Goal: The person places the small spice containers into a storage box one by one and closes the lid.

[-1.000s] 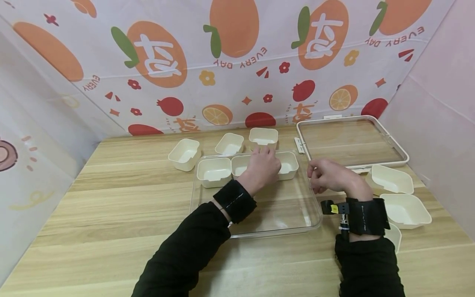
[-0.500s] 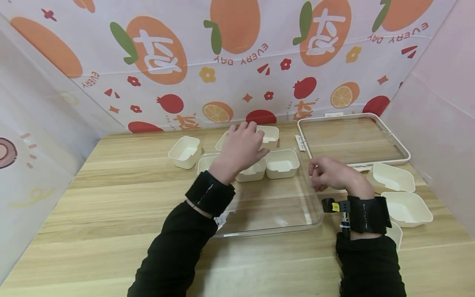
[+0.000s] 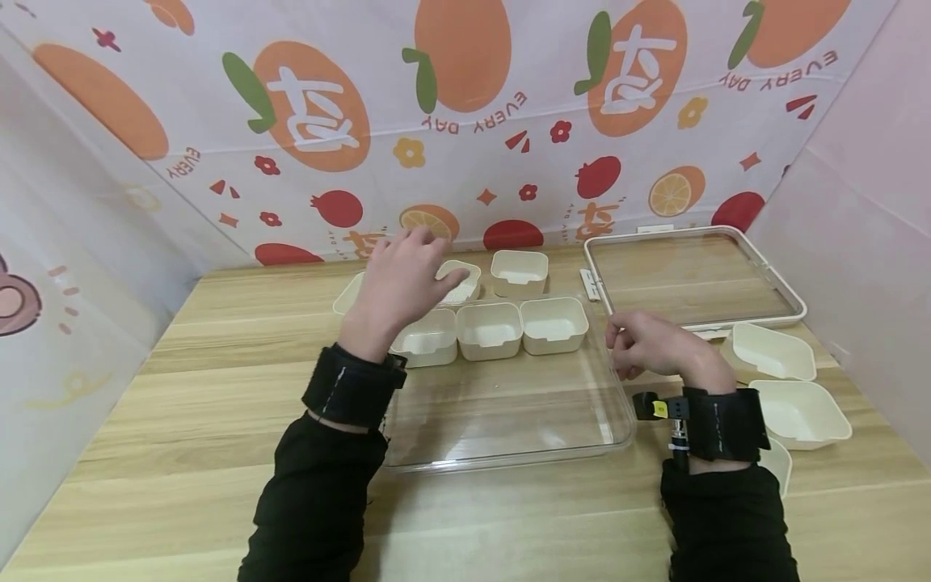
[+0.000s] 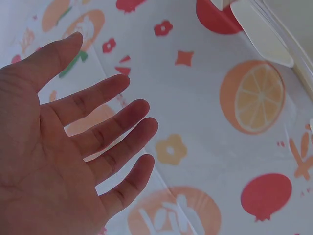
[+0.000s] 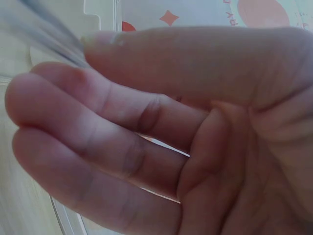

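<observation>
My left hand [image 3: 400, 283] hovers over the back left of a clear plastic tray [image 3: 502, 416], holding nothing. Its fingers are spread and extended in the left wrist view, where the palm [image 4: 54, 156] shows. Along the tray's far side stand three cream bins in a row: a left bin [image 3: 427, 349], a middle bin [image 3: 490, 346] and a right bin [image 3: 555, 339]. At the tray's right wall, my right hand [image 3: 655, 347] pinches the clear rim; the right wrist view shows the thumb [image 5: 171, 63] and index finger on that edge. The left hand partly covers bins behind it.
Behind the tray are more cream bins: one at the right [image 3: 520, 275], one beside it [image 3: 465, 283], and one [image 3: 347, 295] mostly hidden. A white-framed clear lid [image 3: 691, 279] lies at the back right. Several cream bins [image 3: 800, 420] lie near the right forearm.
My left hand has let go of the middle bin, lifted and moved left, with its fingers opening out. The right hand has kept its place at the tray's rim.
</observation>
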Action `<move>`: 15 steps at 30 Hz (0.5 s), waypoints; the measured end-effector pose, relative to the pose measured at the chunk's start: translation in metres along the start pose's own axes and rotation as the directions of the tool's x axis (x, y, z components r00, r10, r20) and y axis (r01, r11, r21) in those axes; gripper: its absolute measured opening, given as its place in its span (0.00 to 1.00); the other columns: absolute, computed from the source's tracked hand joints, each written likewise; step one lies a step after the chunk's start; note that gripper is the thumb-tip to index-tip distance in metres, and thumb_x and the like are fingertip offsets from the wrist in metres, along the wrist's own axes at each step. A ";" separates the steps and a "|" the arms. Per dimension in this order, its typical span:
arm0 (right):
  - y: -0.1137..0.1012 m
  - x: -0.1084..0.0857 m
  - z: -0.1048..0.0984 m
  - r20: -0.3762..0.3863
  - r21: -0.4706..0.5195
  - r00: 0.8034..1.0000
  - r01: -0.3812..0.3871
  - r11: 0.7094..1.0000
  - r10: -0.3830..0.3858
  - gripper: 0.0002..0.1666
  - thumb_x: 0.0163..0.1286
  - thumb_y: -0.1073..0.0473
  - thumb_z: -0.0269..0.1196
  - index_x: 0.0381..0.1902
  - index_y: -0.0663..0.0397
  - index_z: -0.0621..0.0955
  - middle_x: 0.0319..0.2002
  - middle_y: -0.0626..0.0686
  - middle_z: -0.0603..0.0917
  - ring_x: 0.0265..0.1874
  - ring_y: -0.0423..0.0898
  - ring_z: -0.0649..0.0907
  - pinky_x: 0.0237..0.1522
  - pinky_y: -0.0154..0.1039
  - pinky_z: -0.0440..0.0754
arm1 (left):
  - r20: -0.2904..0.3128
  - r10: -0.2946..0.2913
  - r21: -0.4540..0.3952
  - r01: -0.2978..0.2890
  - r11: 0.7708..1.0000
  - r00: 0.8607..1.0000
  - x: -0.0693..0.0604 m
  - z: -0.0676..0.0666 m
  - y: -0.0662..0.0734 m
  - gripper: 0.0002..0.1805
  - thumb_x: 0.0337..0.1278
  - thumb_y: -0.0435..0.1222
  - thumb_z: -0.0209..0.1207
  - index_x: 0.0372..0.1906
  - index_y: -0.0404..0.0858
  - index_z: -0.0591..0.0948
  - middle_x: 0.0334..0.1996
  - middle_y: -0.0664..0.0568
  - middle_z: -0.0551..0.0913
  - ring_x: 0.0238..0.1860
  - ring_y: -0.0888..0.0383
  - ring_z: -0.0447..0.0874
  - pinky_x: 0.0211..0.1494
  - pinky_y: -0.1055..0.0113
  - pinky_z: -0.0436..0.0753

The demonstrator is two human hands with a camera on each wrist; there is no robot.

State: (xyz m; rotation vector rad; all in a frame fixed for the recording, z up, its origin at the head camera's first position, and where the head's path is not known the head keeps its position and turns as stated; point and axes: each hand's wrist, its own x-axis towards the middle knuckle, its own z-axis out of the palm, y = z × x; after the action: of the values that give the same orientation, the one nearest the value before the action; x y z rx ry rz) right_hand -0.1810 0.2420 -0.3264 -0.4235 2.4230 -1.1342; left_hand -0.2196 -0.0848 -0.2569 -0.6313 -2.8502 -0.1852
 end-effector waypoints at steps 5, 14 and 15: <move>0.000 0.000 0.000 -0.003 -0.001 1.000 0.003 1.000 -0.003 0.07 0.62 0.76 0.53 0.39 0.70 0.72 0.25 0.53 0.81 0.27 0.49 0.82 0.35 0.45 0.83 | -0.016 -0.040 -0.063 0.038 0.997 0.999 -0.007 -0.001 -0.017 0.23 0.69 0.47 0.62 0.57 0.33 0.83 0.54 0.38 0.78 0.57 0.39 0.74 0.58 0.40 0.72; 0.000 0.000 -0.001 -0.002 -0.006 1.000 -0.004 1.000 0.004 0.07 0.62 0.76 0.54 0.40 0.69 0.72 0.25 0.53 0.81 0.28 0.49 0.82 0.35 0.45 0.84 | -0.015 -0.106 -0.099 0.104 0.990 0.994 -0.021 -0.004 -0.040 0.24 0.70 0.46 0.61 0.60 0.32 0.81 0.59 0.34 0.76 0.62 0.35 0.72 0.62 0.36 0.69; -0.001 0.000 -0.001 -0.003 -0.006 1.000 -0.005 1.000 0.005 0.07 0.62 0.76 0.54 0.40 0.69 0.72 0.26 0.53 0.81 0.28 0.49 0.82 0.35 0.45 0.84 | -0.014 -0.112 -0.107 0.110 0.988 0.994 -0.022 -0.003 -0.043 0.24 0.70 0.46 0.61 0.60 0.31 0.81 0.61 0.34 0.76 0.63 0.35 0.71 0.64 0.35 0.68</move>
State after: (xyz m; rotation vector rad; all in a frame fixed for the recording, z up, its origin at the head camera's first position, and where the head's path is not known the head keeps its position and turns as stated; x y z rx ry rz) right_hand -0.1812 0.2421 -0.3256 -0.4171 2.4295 -1.1263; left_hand -0.2177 -0.1330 -0.2621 -0.4868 -2.8729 -0.3615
